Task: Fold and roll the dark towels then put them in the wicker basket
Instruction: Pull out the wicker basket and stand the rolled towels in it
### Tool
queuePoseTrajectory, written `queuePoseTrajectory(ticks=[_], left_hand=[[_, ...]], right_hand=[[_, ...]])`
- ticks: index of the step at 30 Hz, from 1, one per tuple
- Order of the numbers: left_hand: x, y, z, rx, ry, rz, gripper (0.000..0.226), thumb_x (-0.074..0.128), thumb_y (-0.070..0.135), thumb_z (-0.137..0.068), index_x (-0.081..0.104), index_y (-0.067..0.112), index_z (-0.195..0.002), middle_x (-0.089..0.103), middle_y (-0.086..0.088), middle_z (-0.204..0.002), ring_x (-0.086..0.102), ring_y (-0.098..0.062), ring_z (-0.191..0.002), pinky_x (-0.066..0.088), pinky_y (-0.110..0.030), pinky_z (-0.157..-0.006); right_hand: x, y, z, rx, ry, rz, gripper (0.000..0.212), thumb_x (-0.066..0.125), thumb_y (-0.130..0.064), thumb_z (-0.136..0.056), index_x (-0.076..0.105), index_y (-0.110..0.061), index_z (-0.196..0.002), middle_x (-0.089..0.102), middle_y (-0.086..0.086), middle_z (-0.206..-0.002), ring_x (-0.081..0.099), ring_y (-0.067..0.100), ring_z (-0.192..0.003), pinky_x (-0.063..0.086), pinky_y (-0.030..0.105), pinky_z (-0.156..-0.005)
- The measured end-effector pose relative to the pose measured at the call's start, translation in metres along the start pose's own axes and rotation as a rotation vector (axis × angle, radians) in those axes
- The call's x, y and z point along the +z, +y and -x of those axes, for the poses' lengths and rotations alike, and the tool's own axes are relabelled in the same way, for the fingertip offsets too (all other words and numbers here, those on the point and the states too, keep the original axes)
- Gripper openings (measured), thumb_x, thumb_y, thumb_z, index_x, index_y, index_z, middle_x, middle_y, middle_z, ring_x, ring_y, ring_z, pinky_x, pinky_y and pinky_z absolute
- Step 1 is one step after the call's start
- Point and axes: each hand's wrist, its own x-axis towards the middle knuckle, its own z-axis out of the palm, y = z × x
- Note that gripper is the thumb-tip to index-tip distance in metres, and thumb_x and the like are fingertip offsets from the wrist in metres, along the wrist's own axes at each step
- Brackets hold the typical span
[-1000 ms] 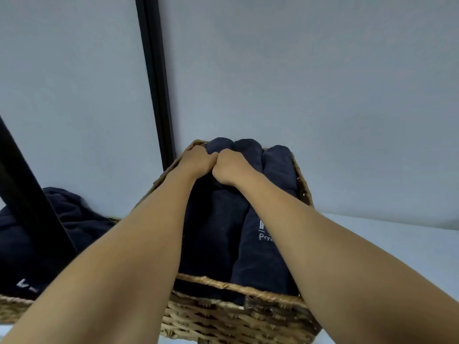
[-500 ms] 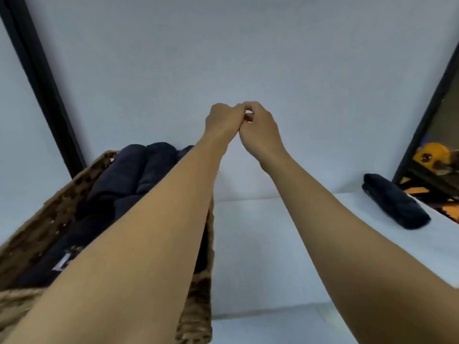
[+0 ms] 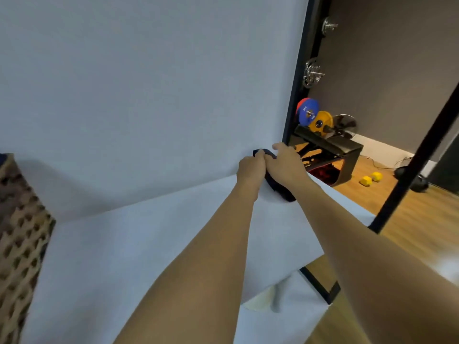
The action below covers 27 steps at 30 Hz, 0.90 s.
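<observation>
The towel lies on the worktop, at its far right corner, close before the backdrop wall. The left grip holds the towel's far end from the left and the right grip holds it from the right and above; the two grips touch. Well to the left of the towel, at the worktop's left edge, stands the wicker basket. Beyond the towel to its right, off the worktop, a bench stands on the floor, with weight plates behind it. Further right of the towel, a slanted pole crosses in front of the floor.
</observation>
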Motion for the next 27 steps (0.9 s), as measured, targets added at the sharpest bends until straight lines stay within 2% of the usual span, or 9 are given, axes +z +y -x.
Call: queuePoseTrajectory(ticks=[2, 4, 8, 12, 15, 18, 21, 25, 27], left_hand=[[0.019, -0.016, -0.017, -0.031, -0.015, 0.005, 0.028, 0.040, 0.038, -0.101, 0.058, 0.017, -0.102, 0.057, 0.000, -0.096, 0.054, -0.021, -0.093, 0.048, -0.039, -0.093], [0.033, -0.028, -0.029, -0.065, -0.026, 0.022, 0.035, 0.041, 0.038, -0.099, 0.052, 0.015, -0.123, 0.057, 0.000, -0.101, 0.054, -0.020, -0.094, 0.050, -0.039, -0.094], [0.053, -0.040, -0.043, -0.120, -0.061, 0.055, 0.041, 0.045, 0.035, -0.095, 0.048, 0.016, -0.130, 0.061, -0.007, -0.114, 0.060, -0.023, -0.104, 0.053, -0.044, -0.097], [0.057, -0.044, -0.049, -0.157, -0.032, 0.050, 0.049, 0.042, 0.035, -0.097, 0.035, 0.017, -0.142, 0.053, -0.010, -0.132, 0.053, -0.028, -0.120, 0.046, -0.046, -0.105], [0.046, -0.047, -0.050, -0.166, 0.020, 0.007, 0.051, 0.040, 0.038, -0.097, 0.040, 0.014, -0.141, 0.055, -0.011, -0.133, 0.054, -0.028, -0.119, 0.045, -0.045, -0.105], [0.025, -0.046, -0.042, -0.190, 0.034, 0.010, 0.052, 0.048, 0.046, -0.091, 0.054, 0.012, -0.129, 0.062, -0.010, -0.123, 0.059, -0.028, -0.110, 0.048, -0.043, -0.101], [-0.011, -0.032, -0.021, -0.180, 0.049, 0.020, 0.049, 0.056, 0.045, -0.087, 0.059, 0.011, -0.122, 0.066, -0.010, -0.115, 0.063, -0.028, -0.105, 0.051, -0.042, -0.097], [-0.080, 0.011, 0.020, -0.100, 0.142, 0.042, 0.060, 0.070, 0.040, -0.076, 0.056, 0.008, -0.125, 0.067, -0.013, -0.111, 0.065, -0.030, -0.099, 0.055, -0.041, -0.088], [-0.126, 0.035, 0.046, -0.039, 0.217, 0.005, 0.060, 0.072, 0.037, -0.073, 0.057, 0.007, -0.122, 0.068, -0.013, -0.109, 0.066, -0.029, -0.098, 0.055, -0.042, -0.090]], right_hand=[[0.006, 0.024, -0.013, 0.036, 0.012, 0.056, 0.039, 0.049, -0.038, -0.096, 0.052, -0.013, -0.126, 0.058, 0.014, -0.121, 0.058, 0.032, -0.105, 0.049, 0.049, -0.093], [0.014, 0.044, -0.025, 0.070, 0.006, 0.053, 0.041, 0.047, -0.041, -0.096, 0.052, -0.012, -0.124, 0.059, 0.013, -0.118, 0.059, 0.032, -0.104, 0.049, 0.052, -0.092], [0.026, 0.067, -0.038, 0.199, -0.070, -0.014, 0.045, 0.037, -0.041, -0.100, 0.045, -0.014, -0.135, 0.058, 0.012, -0.129, 0.055, 0.034, -0.117, 0.041, 0.053, -0.103], [0.030, 0.074, -0.035, 0.295, -0.102, -0.077, 0.051, 0.045, -0.041, -0.099, 0.038, -0.013, -0.141, 0.053, 0.014, -0.136, 0.052, 0.033, -0.123, 0.041, 0.050, -0.105], [0.033, 0.067, -0.024, 0.355, -0.147, -0.235, 0.044, 0.052, -0.035, -0.097, 0.048, -0.007, -0.131, 0.059, 0.014, -0.126, 0.057, 0.028, -0.108, 0.048, 0.039, -0.094], [0.036, 0.048, -0.007, 0.436, -0.194, -0.492, 0.026, 0.059, -0.033, -0.093, 0.056, -0.012, -0.108, 0.065, 0.012, -0.115, 0.061, 0.028, -0.104, 0.053, 0.043, -0.094], [0.033, 0.016, 0.013, 0.405, -0.251, -0.581, 0.018, 0.063, -0.031, -0.091, 0.053, -0.016, -0.088, 0.067, 0.011, -0.107, 0.064, 0.026, -0.095, 0.056, 0.043, -0.088], [0.028, -0.054, 0.048, 0.270, -0.396, -0.710, 0.030, 0.065, -0.027, -0.089, 0.057, -0.010, -0.111, 0.069, 0.008, -0.103, 0.066, 0.020, -0.090, 0.057, 0.033, -0.067], [0.028, -0.098, 0.068, 0.161, -0.479, -0.738, 0.032, 0.066, -0.027, -0.089, 0.060, -0.007, -0.114, 0.072, 0.009, -0.104, 0.069, 0.021, -0.093, 0.058, 0.033, -0.072]])
